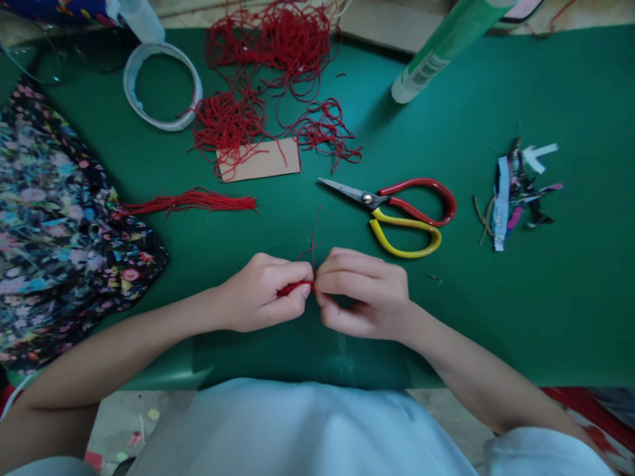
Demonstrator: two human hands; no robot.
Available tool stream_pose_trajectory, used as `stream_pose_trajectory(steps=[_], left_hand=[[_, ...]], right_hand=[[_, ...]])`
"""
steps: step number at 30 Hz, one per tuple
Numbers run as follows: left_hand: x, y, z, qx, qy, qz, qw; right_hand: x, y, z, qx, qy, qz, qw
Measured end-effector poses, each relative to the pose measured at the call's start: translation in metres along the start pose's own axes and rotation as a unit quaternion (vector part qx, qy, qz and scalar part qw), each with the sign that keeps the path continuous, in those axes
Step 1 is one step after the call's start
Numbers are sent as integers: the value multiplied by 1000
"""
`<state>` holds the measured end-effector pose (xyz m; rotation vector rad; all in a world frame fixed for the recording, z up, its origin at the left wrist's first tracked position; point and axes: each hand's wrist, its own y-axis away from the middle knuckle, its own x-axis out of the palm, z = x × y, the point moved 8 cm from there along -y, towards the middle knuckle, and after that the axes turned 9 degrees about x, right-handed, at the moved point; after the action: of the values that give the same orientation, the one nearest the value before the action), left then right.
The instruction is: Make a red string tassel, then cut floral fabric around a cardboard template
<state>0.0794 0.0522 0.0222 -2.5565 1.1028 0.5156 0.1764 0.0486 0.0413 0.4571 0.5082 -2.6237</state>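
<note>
Between my hands is a bundle of red cord, mostly covered by my fingers. My left hand is closed around it, thumb pressed along its near side. The fingertips of my right hand pinch at the bundle's right end, touching my left fingertips. A thin loose red strand sticks up from the fingers toward the far side. Beyond my right hand lie scissors with one red and one yellow handle, blades pointing left. A red tassel-like bunch of cords rests to the far left of my hands.
Tangled red cord piles up at the back, partly over a cardboard strip. A tape roll lies back left, near floral fabric. A green tube stands back right. Fabric scraps sit on the green tabletop.
</note>
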Motion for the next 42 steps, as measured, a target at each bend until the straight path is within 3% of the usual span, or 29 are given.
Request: stream_pose_trajectory(steps=[5, 11, 18, 27, 36, 42], left_hand=[[-1, 1, -1, 12, 1, -10, 1000], [-1, 1, 0, 10, 9, -22, 1000], [-2, 1, 2, -5, 22, -22, 999], [0, 8, 7, -18, 31, -46, 998], [-3, 8, 9, -34, 59, -54, 996], [-2, 7, 8, -28, 60, -51, 996]], right_hand=[[4, -3, -18, 116, -118, 18, 986], [1, -3, -22, 128, -114, -5, 985], [4, -3, -28, 169, -176, 20, 970], [-8, -4, -7, 39, 11, -10, 999], [-10, 0, -13, 97, 55, -14, 994], [-5, -2, -16, 142, 22, 9, 990]])
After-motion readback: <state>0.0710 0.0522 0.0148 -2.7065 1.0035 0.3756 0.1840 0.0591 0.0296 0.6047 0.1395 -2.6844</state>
